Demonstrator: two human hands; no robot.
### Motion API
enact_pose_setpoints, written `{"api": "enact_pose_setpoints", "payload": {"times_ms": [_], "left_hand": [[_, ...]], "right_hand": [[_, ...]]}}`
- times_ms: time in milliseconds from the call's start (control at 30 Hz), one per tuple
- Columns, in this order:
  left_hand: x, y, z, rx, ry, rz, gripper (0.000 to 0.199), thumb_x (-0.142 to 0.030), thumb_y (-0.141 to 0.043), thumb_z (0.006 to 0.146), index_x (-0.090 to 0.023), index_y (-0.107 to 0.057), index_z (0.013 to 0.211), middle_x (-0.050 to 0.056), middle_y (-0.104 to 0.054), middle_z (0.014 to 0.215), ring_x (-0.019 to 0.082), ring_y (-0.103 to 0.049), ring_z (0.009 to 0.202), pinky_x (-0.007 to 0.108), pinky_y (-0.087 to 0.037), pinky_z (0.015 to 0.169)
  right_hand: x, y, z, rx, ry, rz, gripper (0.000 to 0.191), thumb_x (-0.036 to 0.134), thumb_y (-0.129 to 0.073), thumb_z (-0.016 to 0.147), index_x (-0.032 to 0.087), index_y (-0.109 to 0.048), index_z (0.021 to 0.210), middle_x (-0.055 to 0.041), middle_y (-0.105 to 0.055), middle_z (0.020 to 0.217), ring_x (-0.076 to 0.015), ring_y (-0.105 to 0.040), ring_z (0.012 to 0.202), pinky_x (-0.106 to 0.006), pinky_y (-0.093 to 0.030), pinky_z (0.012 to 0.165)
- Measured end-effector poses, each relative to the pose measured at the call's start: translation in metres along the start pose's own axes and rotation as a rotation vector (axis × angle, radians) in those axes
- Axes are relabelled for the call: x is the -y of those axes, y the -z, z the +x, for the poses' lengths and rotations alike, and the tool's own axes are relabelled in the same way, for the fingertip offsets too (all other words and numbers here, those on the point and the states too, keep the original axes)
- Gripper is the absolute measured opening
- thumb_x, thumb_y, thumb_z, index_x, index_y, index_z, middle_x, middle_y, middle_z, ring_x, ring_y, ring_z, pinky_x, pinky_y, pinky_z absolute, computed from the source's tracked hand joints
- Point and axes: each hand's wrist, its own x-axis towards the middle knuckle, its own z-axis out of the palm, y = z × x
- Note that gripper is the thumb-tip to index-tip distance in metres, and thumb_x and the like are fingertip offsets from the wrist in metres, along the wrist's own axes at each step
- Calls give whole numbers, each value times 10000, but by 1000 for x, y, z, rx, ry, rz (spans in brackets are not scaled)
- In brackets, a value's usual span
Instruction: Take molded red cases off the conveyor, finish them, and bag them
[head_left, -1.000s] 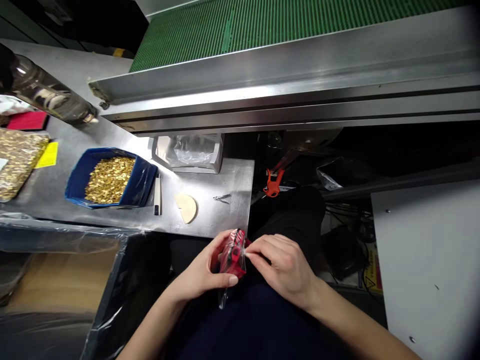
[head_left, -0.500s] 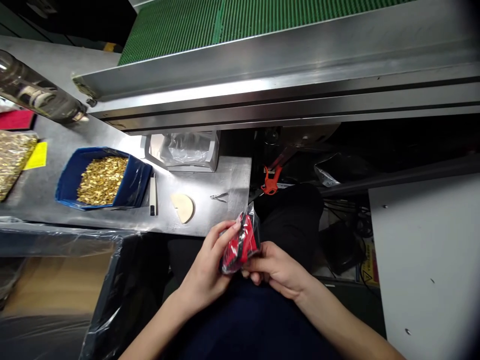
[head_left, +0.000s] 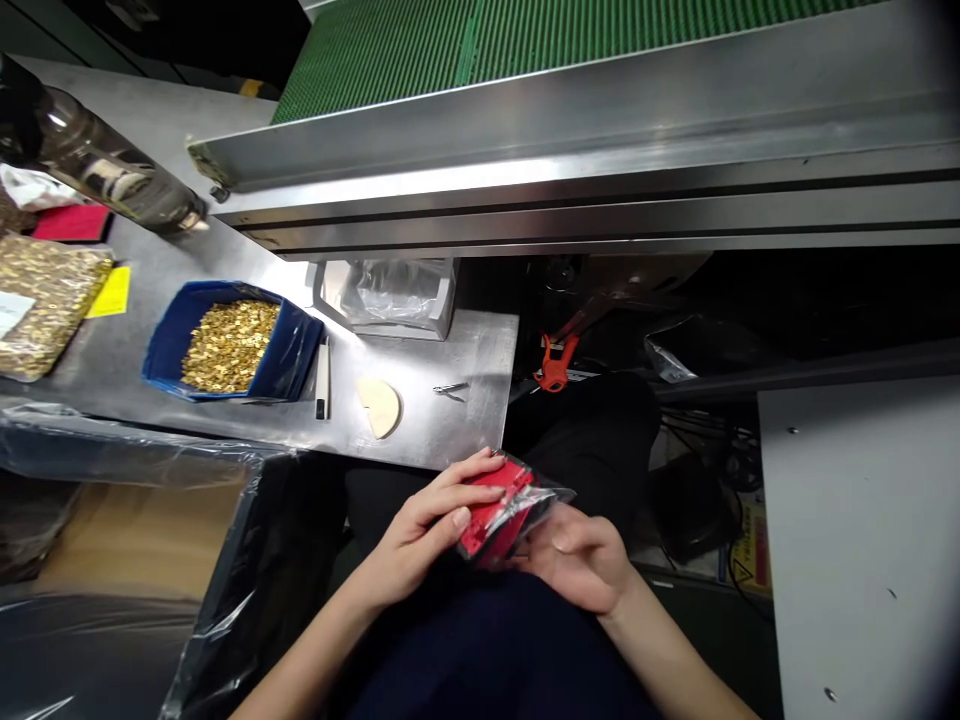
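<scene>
A red and black item in clear plastic wrap [head_left: 504,505] is held over my lap, just past the table's front corner. My left hand [head_left: 429,525] grips it from the left, fingers across its top and thumb at its lower left. My right hand [head_left: 581,555] is at its right side, fingers partly under the loose, clear end of the wrap; the fingertips are hidden beneath the item. On the metal table beyond lie a small metal tool [head_left: 451,389], a cream-coloured disc with a cut-out [head_left: 379,406] and a white and black cutter [head_left: 322,380].
A blue bin of small gold pieces [head_left: 169,345], a grey plastic-lined bin [head_left: 442,318], a bottle [head_left: 127,180] and a bag of gold pieces [head_left: 56,300] stand left. Beyond runs a green conveyor [head_left: 390,50]. Orange-handled scissors [head_left: 556,365] lie right of the table.
The wrapped item has turned and tilted flatter. My left fingers have moved across its top, and my right hand has shifted right with its fingers looser. The view has shifted left.
</scene>
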Motion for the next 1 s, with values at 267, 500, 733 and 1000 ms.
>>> {"api": "enact_pose_setpoints", "payload": {"times_ms": [267, 500, 733, 1000], "left_hand": [[7, -11, 1, -225, 109, -86, 885, -263, -813, 846, -401, -326, 1572, 70, -364, 1662, 308, -330, 1532, 463, -360, 1228], [17, -24, -4, -224, 402, -691, 389, -276, -822, 840, -174, -717, 1200, 101, -761, 1101, 190, -692, 986, 288, -517, 927], [7, -36, -8, -362, 223, -959, 354, -397, -854, 797, -139, -766, 1023, 68, -756, 856, 137, -645, 731, 245, -514, 776], [-20, 16, -34, -490, -38, -619, 323, -452, -820, 814, -170, -752, 955, 54, -701, 900, 177, -645, 863, 266, -515, 836]], "right_hand": [[2, -1, 3, -227, 201, -478, 508, 237, -860, 777, 197, -668, 1246, -68, -740, 1152, -213, -672, 1049, -338, -497, 981], [20, -4, 3, -163, 357, -779, 572, 233, -785, 845, 269, -556, 1368, -35, -703, 1177, -188, -659, 1097, -283, -527, 960], [-19, -15, 14, -180, 663, -1043, 515, 187, -745, 830, 274, -580, 1311, -44, -707, 1218, -216, -702, 1098, -315, -554, 1022], [-25, 0, 29, -122, 556, -1396, 596, 283, -694, 923, 268, -448, 1465, -118, -589, 1435, -264, -627, 1282, -385, -542, 1083]]}}
